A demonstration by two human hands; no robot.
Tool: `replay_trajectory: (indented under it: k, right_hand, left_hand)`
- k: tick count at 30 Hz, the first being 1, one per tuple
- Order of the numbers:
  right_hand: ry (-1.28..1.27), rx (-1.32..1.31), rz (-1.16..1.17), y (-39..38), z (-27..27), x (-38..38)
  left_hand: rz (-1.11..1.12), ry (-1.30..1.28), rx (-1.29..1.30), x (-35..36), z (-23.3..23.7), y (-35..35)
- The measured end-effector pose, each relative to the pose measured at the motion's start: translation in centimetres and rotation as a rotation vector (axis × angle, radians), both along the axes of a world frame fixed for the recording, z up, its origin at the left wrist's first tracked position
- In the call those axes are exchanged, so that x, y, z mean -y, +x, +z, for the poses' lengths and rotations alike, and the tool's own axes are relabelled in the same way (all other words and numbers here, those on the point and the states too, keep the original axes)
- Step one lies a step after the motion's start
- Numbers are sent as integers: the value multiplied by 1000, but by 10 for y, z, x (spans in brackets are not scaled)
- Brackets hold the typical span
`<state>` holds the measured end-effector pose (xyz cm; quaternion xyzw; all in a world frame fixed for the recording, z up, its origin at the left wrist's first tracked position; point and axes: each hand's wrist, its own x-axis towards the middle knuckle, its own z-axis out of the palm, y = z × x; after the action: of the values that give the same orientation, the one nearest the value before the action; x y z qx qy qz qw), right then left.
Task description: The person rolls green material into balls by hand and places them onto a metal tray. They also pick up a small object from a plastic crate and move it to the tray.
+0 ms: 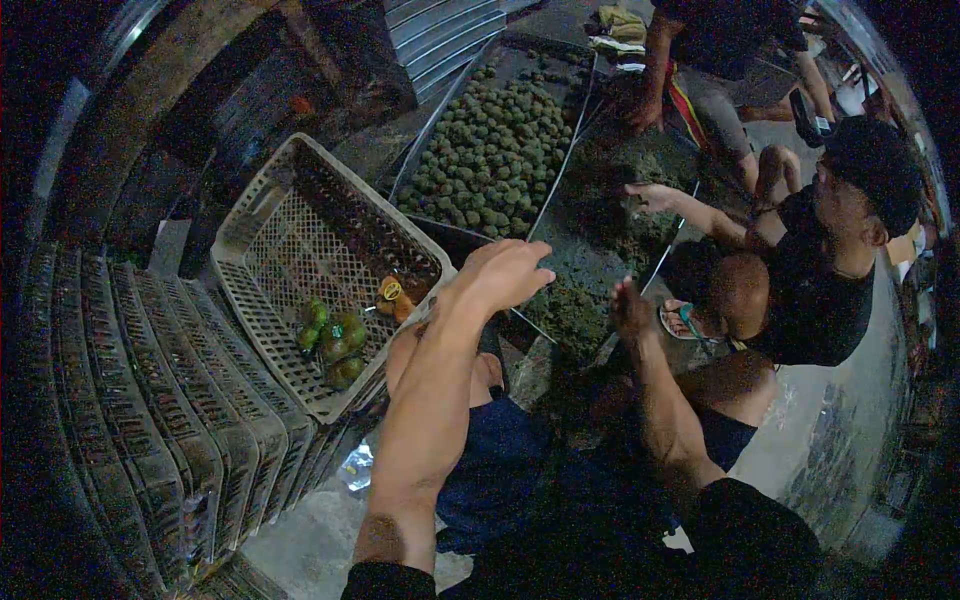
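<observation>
My left hand (500,275) reaches out over the near edge of a metal tray, fingers stretched to the right and apart, with nothing visible in it. Opposite it, my right hand (632,314) is raised with its fingers out straight, also without anything visible in it. Below and between them lies a dark green, crumbly heap (572,318) on the tray (590,262). Beyond my left hand, a second tray holds many round, green-brown balls (490,150).
A plastic crate (232,240) at left holds green fruits (342,337) and an orange item (396,297) with a yellow label. Stacked crates (150,370) stand beside it. A co-worker in a cap (830,270) sits at right, one hand (655,197) over the tray; another person (715,50) is behind.
</observation>
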<state>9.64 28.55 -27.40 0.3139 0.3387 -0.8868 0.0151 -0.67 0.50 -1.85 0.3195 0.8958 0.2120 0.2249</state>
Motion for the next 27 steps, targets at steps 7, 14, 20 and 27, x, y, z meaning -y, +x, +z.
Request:
replay_trajectory:
  k: [7, 14, 20, 27]
  right_hand:
    - [1062, 28, 300, -7, 15, 26]
    - [901, -284, 423, -5, -28, -15]
    - [1522, -251, 341, -7, 19, 1]
    - [1400, -372, -59, 5, -17, -11]
  left_hand:
    - [13, -20, 24, 2, 0, 0]
    - [21, -2, 6, 0, 1, 2]
    - [8, -44, 55, -1, 4, 3]
    - [-17, -61, 30, -4, 2, 2]
